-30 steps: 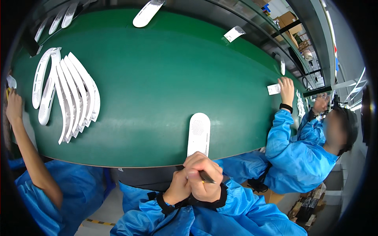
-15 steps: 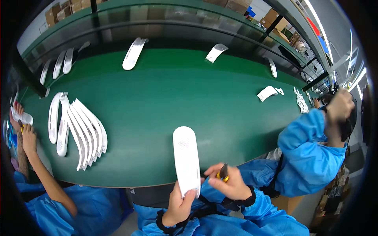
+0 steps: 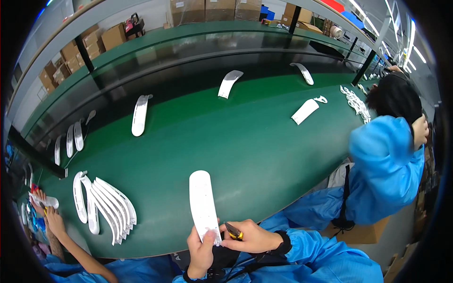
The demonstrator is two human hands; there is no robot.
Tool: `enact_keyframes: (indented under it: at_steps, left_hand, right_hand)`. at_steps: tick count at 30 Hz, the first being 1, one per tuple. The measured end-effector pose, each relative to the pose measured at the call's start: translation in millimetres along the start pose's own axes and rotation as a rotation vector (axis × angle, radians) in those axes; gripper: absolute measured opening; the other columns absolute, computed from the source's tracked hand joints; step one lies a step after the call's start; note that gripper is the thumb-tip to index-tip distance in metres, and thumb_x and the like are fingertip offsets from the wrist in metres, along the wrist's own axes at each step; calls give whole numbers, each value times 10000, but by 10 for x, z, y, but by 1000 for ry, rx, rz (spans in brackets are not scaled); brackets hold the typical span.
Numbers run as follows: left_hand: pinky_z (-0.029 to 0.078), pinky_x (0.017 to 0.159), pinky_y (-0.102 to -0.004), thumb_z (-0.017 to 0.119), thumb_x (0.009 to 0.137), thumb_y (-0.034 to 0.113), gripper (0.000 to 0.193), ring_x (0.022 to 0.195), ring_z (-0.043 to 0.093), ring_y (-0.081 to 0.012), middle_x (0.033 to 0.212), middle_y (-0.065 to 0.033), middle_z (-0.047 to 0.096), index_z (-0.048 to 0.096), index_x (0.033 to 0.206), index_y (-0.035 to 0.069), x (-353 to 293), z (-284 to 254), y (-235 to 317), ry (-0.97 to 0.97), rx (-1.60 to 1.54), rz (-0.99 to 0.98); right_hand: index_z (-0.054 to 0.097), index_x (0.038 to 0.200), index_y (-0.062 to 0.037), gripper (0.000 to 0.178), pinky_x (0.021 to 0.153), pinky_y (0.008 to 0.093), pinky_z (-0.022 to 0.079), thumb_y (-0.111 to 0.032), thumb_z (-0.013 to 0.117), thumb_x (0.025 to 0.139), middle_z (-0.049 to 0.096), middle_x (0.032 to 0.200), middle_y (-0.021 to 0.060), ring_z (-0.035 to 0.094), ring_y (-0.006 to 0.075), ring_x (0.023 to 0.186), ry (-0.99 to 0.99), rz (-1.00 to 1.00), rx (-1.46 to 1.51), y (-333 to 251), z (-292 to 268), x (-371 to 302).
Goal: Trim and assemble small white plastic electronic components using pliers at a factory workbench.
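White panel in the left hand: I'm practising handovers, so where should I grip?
Probably the rounded far end of the white panel, pinched by its long edges, from across the table: that end is uncovered, while the left hand grips the near end, with the right hand close.

Green table [image 3: 163, 165] — cartons [image 3: 219, 10] behind — bright ceiling lights [image 3: 419, 54].

brown cartons [image 3: 113, 37], upper left | blue bins [image 3: 268, 13], top | lit ceiling tubes [image 3: 419, 54], upper right | blue-clad co-worker [image 3: 373, 188], right

The near panel [image 3: 202, 200] is white, the bench [image 3: 165, 165] green, the hand tool [image 3: 234, 231] black and yellow, the right sleeve [image 3: 314, 250] blue.
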State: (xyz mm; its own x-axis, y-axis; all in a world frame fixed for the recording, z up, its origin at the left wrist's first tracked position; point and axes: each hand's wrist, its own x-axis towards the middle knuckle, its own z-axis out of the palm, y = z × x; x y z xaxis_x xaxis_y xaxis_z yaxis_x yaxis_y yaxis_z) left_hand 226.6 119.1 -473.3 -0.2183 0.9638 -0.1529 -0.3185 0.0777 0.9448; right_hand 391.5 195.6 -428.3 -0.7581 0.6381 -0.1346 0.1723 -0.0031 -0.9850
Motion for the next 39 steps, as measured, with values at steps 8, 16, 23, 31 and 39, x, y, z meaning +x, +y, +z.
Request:
enact_keyframes:
  at_steps: [8, 16, 23, 31, 39]
  left_hand:
    - [455, 968, -353, 595, 973, 348, 579, 1120, 566, -221, 1283, -152, 545, 429, 1382, -28, 252, -194, 89, 91, 116, 207]
    - [491, 898, -302, 592, 933, 49, 219, 1000, 626, -191, 1095, -129, 644, 607, 1127, -51, 242, -53, 38, 55, 521, 309]
    - [496, 876, -391, 676, 832, 42, 222, 987, 629, -317, 1070, -165, 641, 622, 1040, -16, 223, 444, 241, -108, 700, 472]
    - [470, 844, -419, 751, 784, 132, 310, 953, 594, -346, 1053, -147, 628, 605, 1035, 24, 349, 532, 431, -90, 823, 729]
    - [505, 789, -397, 704, 881, 171, 296, 849, 621, -319, 995, -184, 612, 590, 1064, -33, 230, 798, 492, 23, 928, 734]
  right_hand:
    - [603, 1036, 19, 229, 649, 316, 501, -144, 647, 881, 648, 775, 95, 607, 136, 693, 376, -179, -107, 125, -495, 588]
    - [592, 1088, 8, 201, 617, 299, 534, -130, 596, 940, 626, 797, 74, 610, 155, 644, 575, -169, 560, -99, -890, 1382]
    - [560, 998, -20, 133, 720, 393, 548, -146, 544, 957, 583, 787, 66, 594, 195, 715, 472, 65, 1067, 166, -576, 1425]
    - [581, 942, -15, 145, 580, 280, 452, -151, 568, 989, 592, 714, 37, 536, 117, 614, 747, -329, 220, 163, -478, 1281]
    - [596, 989, -11, 88, 635, 331, 487, -89, 602, 947, 599, 836, 125, 601, 249, 706, 901, -575, -139, -11, -281, 1342]
